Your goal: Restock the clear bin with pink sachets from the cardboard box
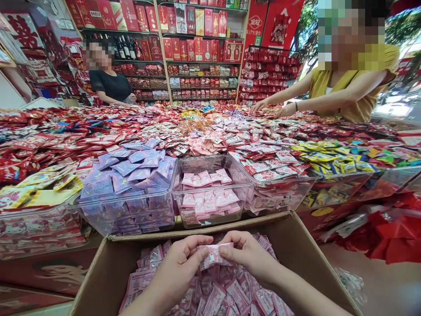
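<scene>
Above the open cardboard box (312,259), both hands hold one small pink and white packet (213,256) between them. My left hand (184,263) pinches its left end between thumb and fingers. My right hand (245,256) grips the right end, thumb on the front. Many loose pink packets (238,294) fill the box beneath. Just beyond the box's far edge, a clear plastic bin (210,217) holds similar pink packets in rows, with space above them.
Left of that bin stands one of purple packets (131,202); on the right is one of red and white packets (272,175). Heaped sweets cover the display behind. A person in yellow (355,92) reaches in from the right; another in black (110,85) stands back left.
</scene>
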